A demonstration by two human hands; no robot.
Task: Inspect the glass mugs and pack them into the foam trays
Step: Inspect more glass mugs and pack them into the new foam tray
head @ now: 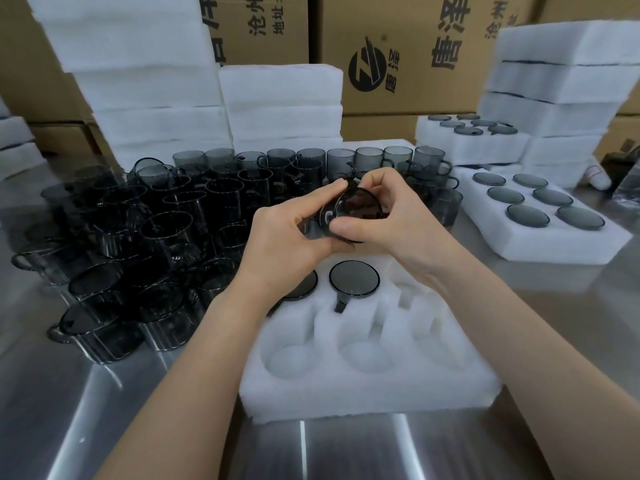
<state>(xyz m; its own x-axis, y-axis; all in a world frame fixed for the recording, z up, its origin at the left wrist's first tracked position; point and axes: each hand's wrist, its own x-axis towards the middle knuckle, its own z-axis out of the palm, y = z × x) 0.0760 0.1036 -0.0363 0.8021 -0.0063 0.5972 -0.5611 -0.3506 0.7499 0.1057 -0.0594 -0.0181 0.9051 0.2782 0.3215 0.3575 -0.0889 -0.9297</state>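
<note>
Both hands hold one smoky grey glass mug [360, 211] tilted on its side, its round end facing me, above the near foam tray [367, 386]. My left hand [294, 233] grips it from the left, my right hand [388, 213] from the right and top. Two mugs sit upside down in the tray's far pockets: one [354, 277] in the middle, another [304, 285] partly hidden under my left wrist. The tray's near pockets hold nothing.
Many loose grey mugs [166, 237] crowd the steel table [86, 410] to the left and behind. A filled foam tray [554, 244] lies at right, another [467, 143] behind it. Foam stacks [145, 74] and cardboard boxes [408, 50] line the back.
</note>
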